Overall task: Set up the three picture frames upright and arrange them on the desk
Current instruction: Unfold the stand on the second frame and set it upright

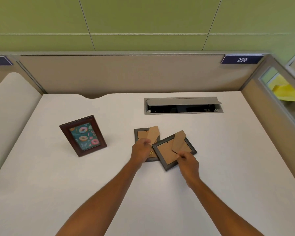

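Bare hands [165, 155], rectangular cardboard-backed frames [170, 150], smooth desk [58, 184]

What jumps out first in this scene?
A dark brown wooden frame with a doughnut picture stands upright at the white desk's left. At centre, both hands work on two grey frames lying face down, overlapping, their cardboard stands raised.

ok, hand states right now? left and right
Left hand: closed, grip on the rear grey frame.
Right hand: closed, pinching the near edge of the front grey frame.
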